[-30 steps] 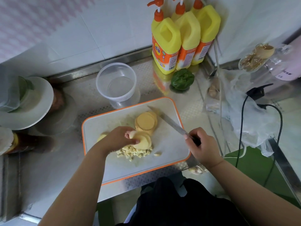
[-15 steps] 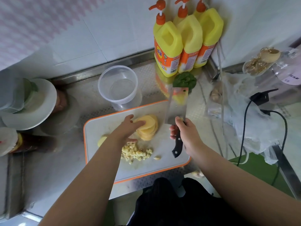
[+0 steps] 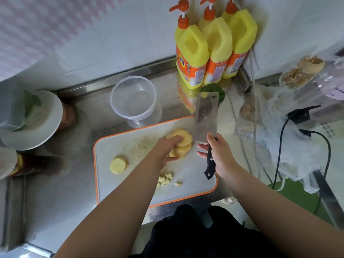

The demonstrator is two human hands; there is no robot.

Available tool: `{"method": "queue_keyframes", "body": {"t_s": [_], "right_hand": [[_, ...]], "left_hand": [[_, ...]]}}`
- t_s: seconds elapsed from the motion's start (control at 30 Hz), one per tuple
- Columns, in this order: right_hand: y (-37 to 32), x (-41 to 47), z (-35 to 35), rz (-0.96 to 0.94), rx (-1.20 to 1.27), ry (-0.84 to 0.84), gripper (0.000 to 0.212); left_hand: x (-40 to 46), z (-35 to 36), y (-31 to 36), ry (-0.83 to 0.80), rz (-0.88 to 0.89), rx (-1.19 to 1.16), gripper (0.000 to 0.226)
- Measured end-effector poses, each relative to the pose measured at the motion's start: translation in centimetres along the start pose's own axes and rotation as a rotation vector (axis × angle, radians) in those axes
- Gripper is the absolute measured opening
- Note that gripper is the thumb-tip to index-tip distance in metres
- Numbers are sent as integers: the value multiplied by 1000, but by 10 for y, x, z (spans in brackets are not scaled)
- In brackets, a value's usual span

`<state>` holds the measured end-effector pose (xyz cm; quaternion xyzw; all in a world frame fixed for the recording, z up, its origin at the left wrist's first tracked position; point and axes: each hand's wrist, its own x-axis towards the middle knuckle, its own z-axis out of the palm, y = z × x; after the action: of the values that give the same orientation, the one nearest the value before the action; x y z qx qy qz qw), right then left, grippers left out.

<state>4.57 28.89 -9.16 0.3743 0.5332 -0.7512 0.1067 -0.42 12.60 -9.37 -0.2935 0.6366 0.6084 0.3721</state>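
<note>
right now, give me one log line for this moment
left hand: holds potato slices on cutting board | right hand: grips cleaver, blade pointing toward yellow bottles | diced potato: on board

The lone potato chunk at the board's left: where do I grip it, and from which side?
Pinch the chunk across its rounded rim from straight above. It lies flat, cut face up, with bare board all round and apart from the stack, so nothing blocks a top approach.
</note>
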Motion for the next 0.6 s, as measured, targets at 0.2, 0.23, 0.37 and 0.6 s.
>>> {"method": "queue_keyframes", "body": {"t_s": [0.2,0.23,0.37,0.6], "right_hand": [[0,7,-16,-22,-67,36,19],[0,8,-17,-22,-90,31,19],[2,9,-13,-36,-114,-19,17],[7,4,-16,-74,-149,4,23]], "left_hand": [[11,11,9,51,75,251,76],[12,12,9,66,94,334,77],[4,19,-2,122,296,912,77],[-6,32,-37,184,503,1278,89]]}}
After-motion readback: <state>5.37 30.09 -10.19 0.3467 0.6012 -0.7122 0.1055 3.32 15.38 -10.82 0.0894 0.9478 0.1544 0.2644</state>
